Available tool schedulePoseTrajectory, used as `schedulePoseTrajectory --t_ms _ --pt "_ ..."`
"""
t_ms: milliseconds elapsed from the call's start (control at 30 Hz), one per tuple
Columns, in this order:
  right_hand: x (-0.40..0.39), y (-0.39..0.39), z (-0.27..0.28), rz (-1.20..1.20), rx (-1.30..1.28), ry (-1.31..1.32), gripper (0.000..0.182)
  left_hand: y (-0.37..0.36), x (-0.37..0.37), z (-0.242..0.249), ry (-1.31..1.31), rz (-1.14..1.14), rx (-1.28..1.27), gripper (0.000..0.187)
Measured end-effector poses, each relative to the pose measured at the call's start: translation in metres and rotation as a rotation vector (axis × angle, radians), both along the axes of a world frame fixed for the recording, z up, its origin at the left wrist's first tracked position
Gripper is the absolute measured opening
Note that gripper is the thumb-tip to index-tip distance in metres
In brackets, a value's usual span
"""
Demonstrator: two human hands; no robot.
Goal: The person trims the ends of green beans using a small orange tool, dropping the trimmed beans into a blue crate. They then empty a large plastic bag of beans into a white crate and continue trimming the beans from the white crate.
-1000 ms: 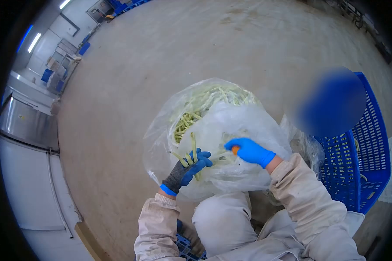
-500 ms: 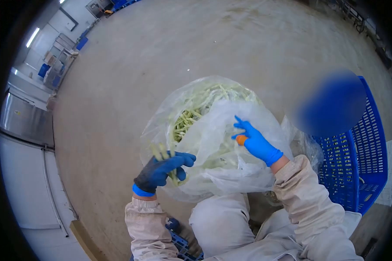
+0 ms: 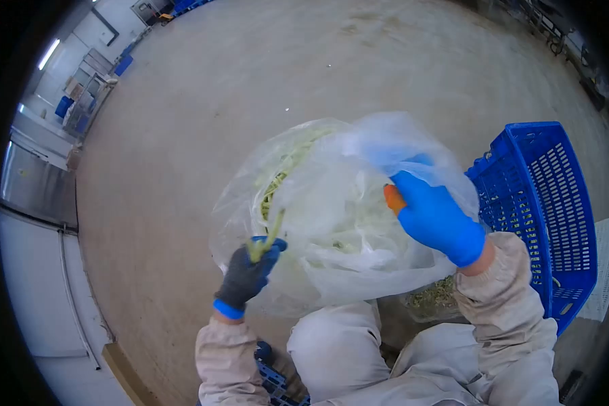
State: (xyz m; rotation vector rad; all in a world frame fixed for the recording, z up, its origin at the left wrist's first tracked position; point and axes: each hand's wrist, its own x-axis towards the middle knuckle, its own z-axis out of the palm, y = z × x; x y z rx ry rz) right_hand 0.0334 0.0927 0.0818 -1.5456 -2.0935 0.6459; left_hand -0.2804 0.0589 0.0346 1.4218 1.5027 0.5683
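My left hand [image 3: 252, 272], in a dark-backed blue glove, is closed around pale green vegetable stalks [image 3: 273, 230] that point up out of it. It is at the near left side of a large clear plastic bag [image 3: 358, 250]. More green stalks [image 3: 269, 193] show inside the bag along its left edge. My right hand [image 3: 436, 216], gloved in blue with an orange cover [image 3: 394, 199] on the thumb, is at the right side of the bag. Its fingers stretch under a raised flap of the film and show blurred through it; the thumb stands apart in front.
A blue slotted crate [image 3: 565, 196] stands at the right, close to my right forearm. Below the bag lies a clear bag of small greenish bits [image 3: 433, 298]. Part of a blue plastic lattice [image 3: 277, 382] shows beside my leg. White paper [image 3: 602, 271] lies behind the crate.
My right hand has moved right and up, and a bag flap now rises over its fingers. My left hand has dropped slightly and turned, its stalks pointing up to the right.
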Motion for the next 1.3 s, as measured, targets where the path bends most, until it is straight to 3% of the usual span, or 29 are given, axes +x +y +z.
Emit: schedulePoseTrajectory --t_ms 33,100,200,300,433,467,633,667,767,833,967,1033,1067,1133,1167,1200,1233,1267,1300 --pt "0.001 -0.007 0.015 0.003 0.003 0.002 0.038 -0.006 -0.008 0.016 -0.079 0.000 0.106 0.020" --pt "0.004 -0.022 0.043 -0.016 0.128 0.088 0.025 -0.017 -0.014 0.052 0.011 -0.058 0.407 0.019" --pt "0.005 -0.037 0.082 -0.002 0.263 0.231 0.023 -0.034 -0.023 0.091 -0.046 0.017 0.520 0.019" --pt "0.009 -0.051 0.110 0.050 0.445 0.146 0.026 -0.053 -0.028 0.114 -0.080 0.143 0.633 0.022" --pt "0.000 -0.067 0.132 0.132 0.600 0.164 0.027 -0.079 -0.049 0.132 -0.274 0.056 0.695 0.025" --pt "-0.002 -0.070 0.136 0.155 0.612 0.177 0.027 -0.089 -0.057 0.133 -0.263 0.148 0.693 0.026" --pt "-0.013 -0.094 0.150 0.317 0.513 0.323 0.028 -0.141 -0.089 0.177 -0.412 0.297 0.785 0.026" --pt "-0.019 -0.099 0.152 0.370 0.458 0.371 0.028 -0.162 -0.110 0.195 -0.371 0.220 0.724 0.028" --pt "-0.043 -0.090 0.145 0.614 0.171 0.480 0.029 -0.234 -0.156 0.229 -0.306 0.411 0.770 0.029" --pt "-0.065 -0.067 0.133 0.823 -0.144 0.478 0.030 -0.240 -0.187 0.196 -0.303 0.490 0.781 0.030" --pt "-0.097 -0.030 0.110 1.000 -0.343 0.604 0.037 -0.314 -0.256 0.144 -0.503 0.893 0.678 0.024" --pt "-0.090 -0.018 0.089 0.830 -0.504 0.738 0.034 -0.349 -0.251 0.105 -0.559 1.287 0.600 0.017" --pt "-0.088 -0.014 0.081 0.854 -0.534 0.732 0.034 -0.381 -0.267 0.077 -0.588 1.394 0.521 0.015" --pt "-0.071 -0.005 0.066 0.598 -0.555 0.710 0.032 -0.442 -0.272 0.032 -0.490 1.603 0.368 0.016" --pt "-0.056 -0.007 0.054 0.612 -0.558 0.707 0.032 -0.482 -0.267 0.010 -0.320 1.494 0.362 0.018" --pt "-0.037 -0.019 0.044 0.519 -0.509 0.727 0.030 -0.531 -0.267 -0.010 0.231 1.318 0.122 0.018" --pt "-0.021 -0.017 0.038 0.406 -0.479 0.735 0.028 -0.594 -0.280 -0.045 0.571 0.843 0.167 0.021" --pt "-0.005 -0.017 0.033 0.368 -0.473 0.712 0.028 -0.621 -0.268 -0.059 0.674 0.929 -0.028 0.020" --pt "0.012 -0.019 0.022 0.251 -0.469 0.694 0.028 -0.626 -0.266 -0.063 0.612 1.096 -0.160 0.020"
